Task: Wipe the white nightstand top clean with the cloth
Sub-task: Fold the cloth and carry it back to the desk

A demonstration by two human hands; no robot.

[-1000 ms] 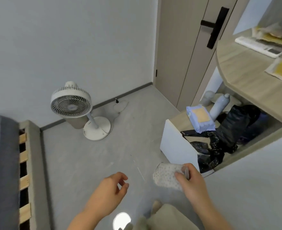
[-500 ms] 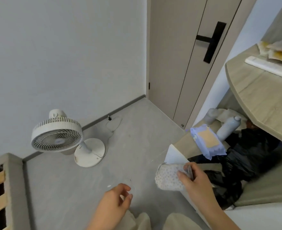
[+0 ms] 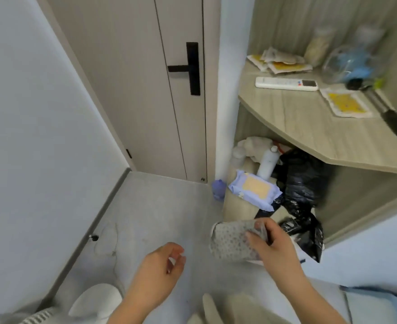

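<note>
Turned further right toward the cluttered white nightstand (image 3: 238, 209), the right hand (image 3: 277, 251) grips the speckled grey cloth (image 3: 230, 242), left hand (image 3: 160, 270) loosely curled, empty; probably best to flatten it before wiping.

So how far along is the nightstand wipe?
Done: the cloth is gripped in the right hand. In hand: it is held by the nightstand near corner, not on the top; the left hand holds nothing. Left: all the wiping; a wipes pack, bottle and black bag sit on top.
</note>
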